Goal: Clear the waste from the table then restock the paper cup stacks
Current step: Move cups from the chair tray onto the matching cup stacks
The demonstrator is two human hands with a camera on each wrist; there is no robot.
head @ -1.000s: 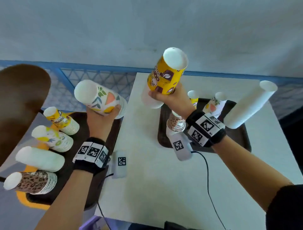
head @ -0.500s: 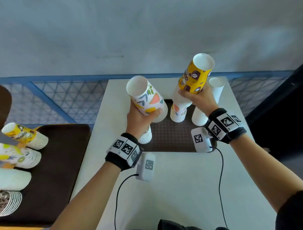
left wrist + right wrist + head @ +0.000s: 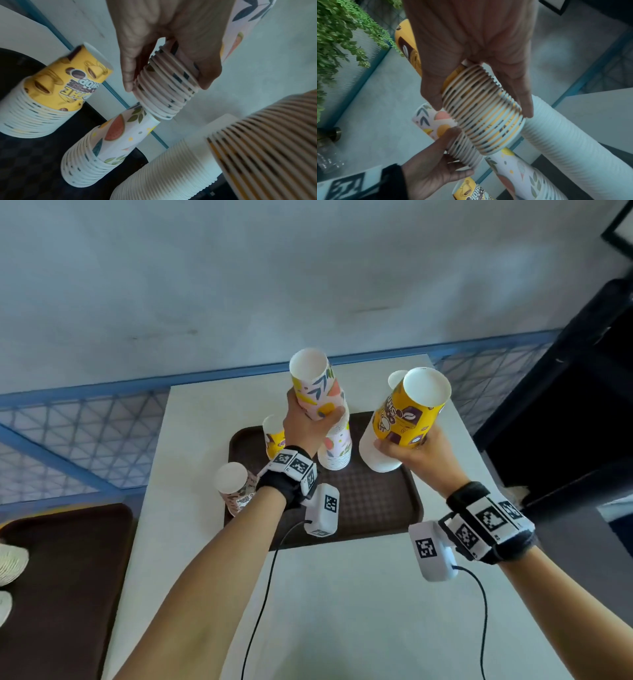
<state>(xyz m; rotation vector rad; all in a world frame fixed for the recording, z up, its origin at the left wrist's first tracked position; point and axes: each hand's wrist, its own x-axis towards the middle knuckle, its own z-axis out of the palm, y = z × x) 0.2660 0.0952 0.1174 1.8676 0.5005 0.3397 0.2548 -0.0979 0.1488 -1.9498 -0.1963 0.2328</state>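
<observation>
My right grip (image 3: 471,56) wraps a stack of yellow printed cups (image 3: 484,115), thumb on one side of the ribbed rims and fingers (image 3: 520,94) on the other. Just beside it, lower left, my left grip (image 3: 433,174) holds a leaf-patterned stack (image 3: 435,121). A tall white stack (image 3: 573,142) runs off to the right over the pale worktop (image 3: 599,111). Green foliage (image 3: 342,33) hangs at upper left
</observation>
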